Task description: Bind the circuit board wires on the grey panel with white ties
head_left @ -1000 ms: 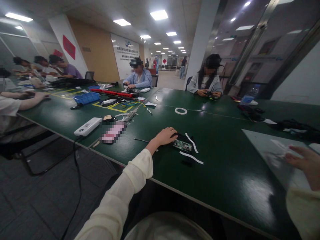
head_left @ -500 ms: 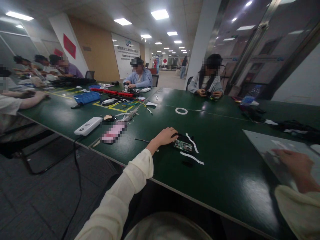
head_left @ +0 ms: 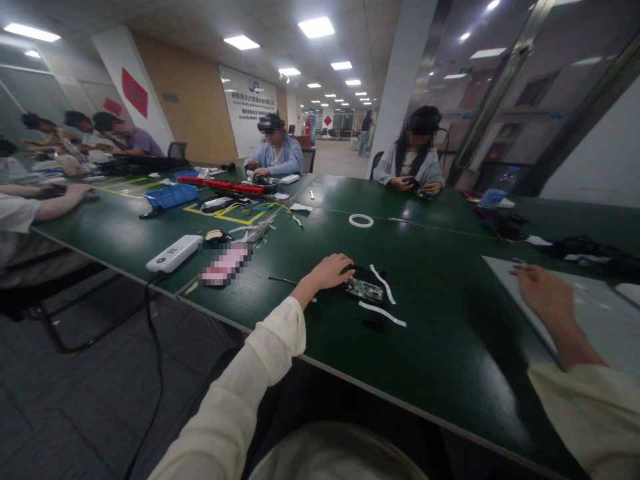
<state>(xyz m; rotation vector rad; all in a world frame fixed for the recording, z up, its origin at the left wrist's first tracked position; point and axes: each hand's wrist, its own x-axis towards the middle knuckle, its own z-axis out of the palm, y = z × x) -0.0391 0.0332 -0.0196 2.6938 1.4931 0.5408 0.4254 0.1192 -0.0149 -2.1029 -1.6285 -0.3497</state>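
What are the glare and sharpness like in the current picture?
Head view, lighting: the ceiling lights shine bright, and the green table carries pale glare at lower right. Head view, distortion: the left pillar leans, perhaps from a wide lens. Head view, sharpness: the pink object is pixelated; the circuit board's fine detail is unclear.

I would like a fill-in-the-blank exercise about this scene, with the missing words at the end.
The person's hand nearest the circuit board is the ____ one.
The tray is coloured ____.
The number of white strips beside the circuit board is ____.

Missing words: left; blue; two.
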